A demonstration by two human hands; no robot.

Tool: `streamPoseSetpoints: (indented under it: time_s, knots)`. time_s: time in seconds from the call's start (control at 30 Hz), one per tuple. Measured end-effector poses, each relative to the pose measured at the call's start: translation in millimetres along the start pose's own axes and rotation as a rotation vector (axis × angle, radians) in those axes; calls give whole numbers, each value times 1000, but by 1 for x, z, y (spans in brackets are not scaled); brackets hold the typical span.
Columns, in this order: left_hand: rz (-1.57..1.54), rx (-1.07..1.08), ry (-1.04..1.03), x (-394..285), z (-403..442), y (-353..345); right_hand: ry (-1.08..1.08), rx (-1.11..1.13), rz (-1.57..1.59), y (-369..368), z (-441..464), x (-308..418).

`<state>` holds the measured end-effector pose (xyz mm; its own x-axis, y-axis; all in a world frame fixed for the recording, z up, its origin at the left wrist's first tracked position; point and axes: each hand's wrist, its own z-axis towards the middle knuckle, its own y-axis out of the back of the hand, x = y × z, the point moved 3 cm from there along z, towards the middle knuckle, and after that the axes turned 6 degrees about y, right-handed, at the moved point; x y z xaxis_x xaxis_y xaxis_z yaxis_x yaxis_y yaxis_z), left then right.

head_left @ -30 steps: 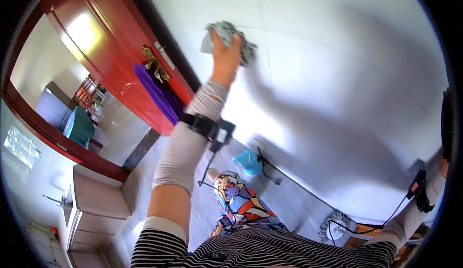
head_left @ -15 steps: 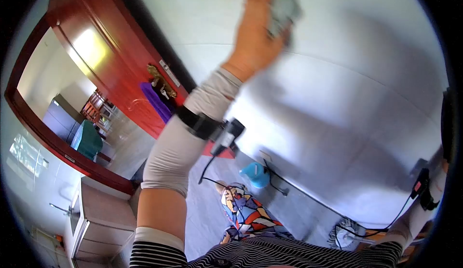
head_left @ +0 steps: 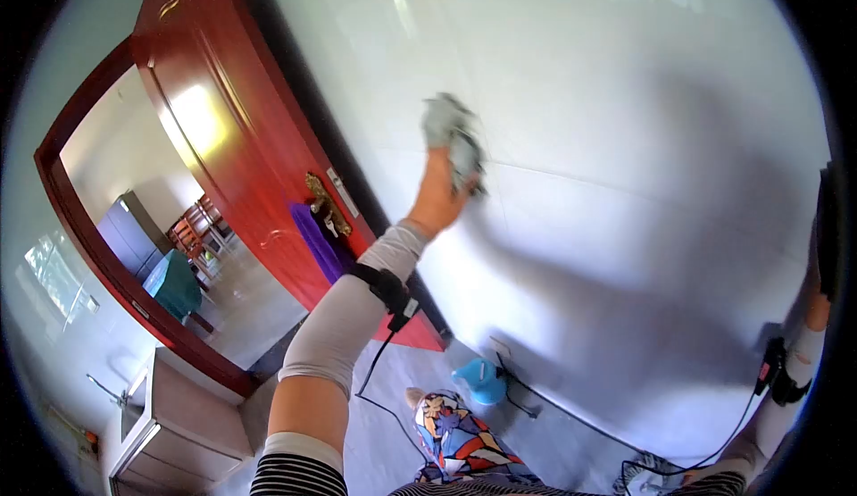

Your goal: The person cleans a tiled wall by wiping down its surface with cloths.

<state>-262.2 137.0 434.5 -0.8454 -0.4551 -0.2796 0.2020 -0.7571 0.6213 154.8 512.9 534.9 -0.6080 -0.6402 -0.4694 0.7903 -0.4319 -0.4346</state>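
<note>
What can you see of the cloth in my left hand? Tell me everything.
The cloth is a soft-looking piece of fabric, pale grey-green with darker grey patches along its right side. It is bunched and creased rather than spread flat, with a loose part sticking up above the fingers. Your left hand grips it against, or very close to, the pale wall, to the right of the red door. Its edges look blurred, so I can't make out any weave, and whether it's wet isn't clear.
</note>
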Motion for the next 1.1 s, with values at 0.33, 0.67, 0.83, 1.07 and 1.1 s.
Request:
streamPoseSetpoints:
  time_s: [0.33,0.67,0.83,1.07,1.1]
  knots:
    - [-960,-224,525,12,155,123,28,23,-7,6,4,3]
    - [61,-178,-583,-156,124,85,-45,30,53,5,8,1]
    - [317,60,-815,-152,36,10,-3,-21,19,0,2,3]
    - [109,168,-448,-94,-10,-13,73,13,-15,2,-1,-2]
    - [68,178,-344,-84,-9,-15,67,16,-15,4,-1,-2]
